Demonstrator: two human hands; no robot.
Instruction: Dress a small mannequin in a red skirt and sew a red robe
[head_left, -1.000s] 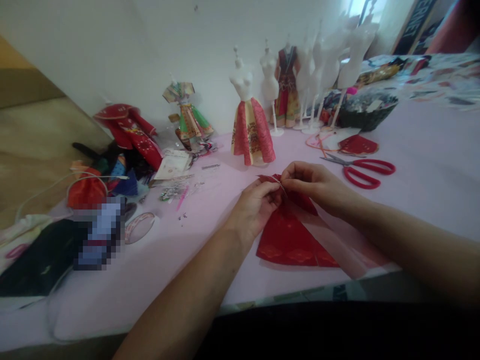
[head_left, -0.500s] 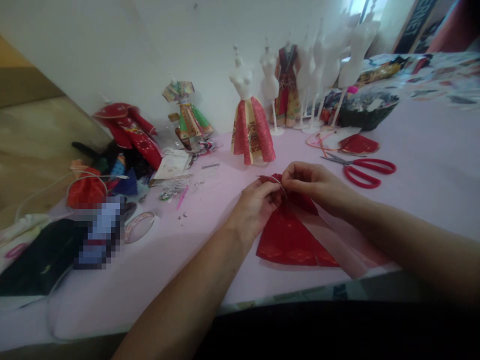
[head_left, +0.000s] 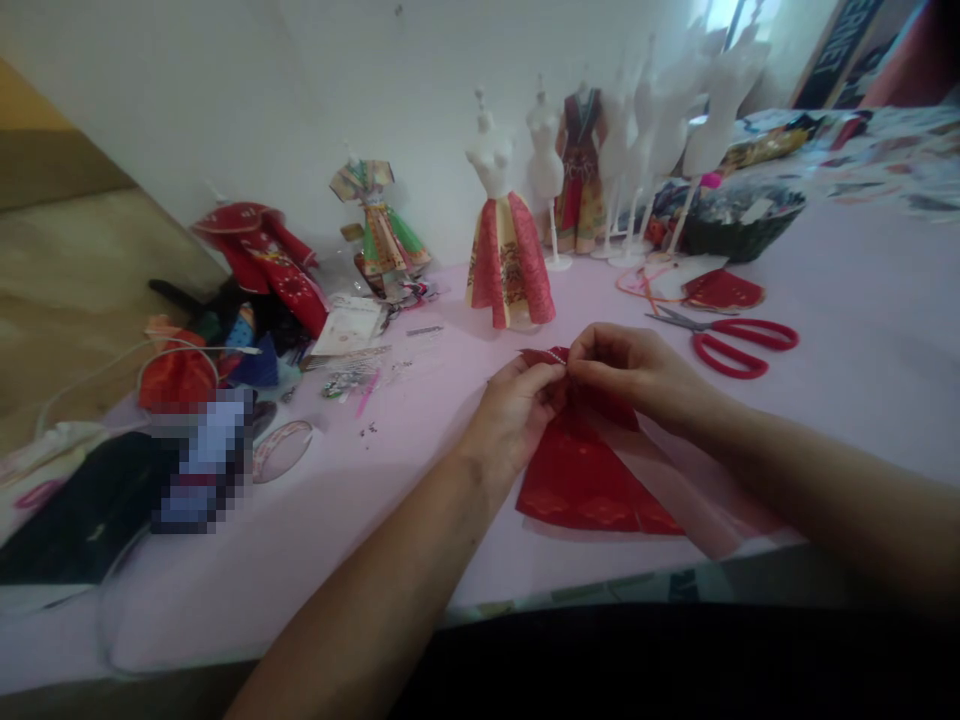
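Note:
A small red doll dress [head_left: 592, 485] lies at the front of the pink-covered table, its skirt spread toward me and its upper part raised in my fingers. My left hand [head_left: 523, 392] is closed on the top of the dress, thumb uppermost, beside a row of small white beads. My right hand [head_left: 616, 358] pinches at the same edge, its fingertips meeting the left thumb. Whether a needle or thread is between those fingertips is too small to tell. Sheer pale pink fabric [head_left: 667, 480] trails from the dress under my right forearm.
Red-handled scissors [head_left: 739, 345] lie right of my hands, near a red fabric piece [head_left: 724, 290]. Behind stand a doll form in a pink and cream skirt [head_left: 510, 265] and several white forms. A measuring tape [head_left: 281, 450] and a dark green cloth [head_left: 97, 505] lie left.
The view has shifted slightly, so the things at the back sit a little further right. Both hands keep their hold on the dress, with the right fingertips moved slightly at the beaded edge.

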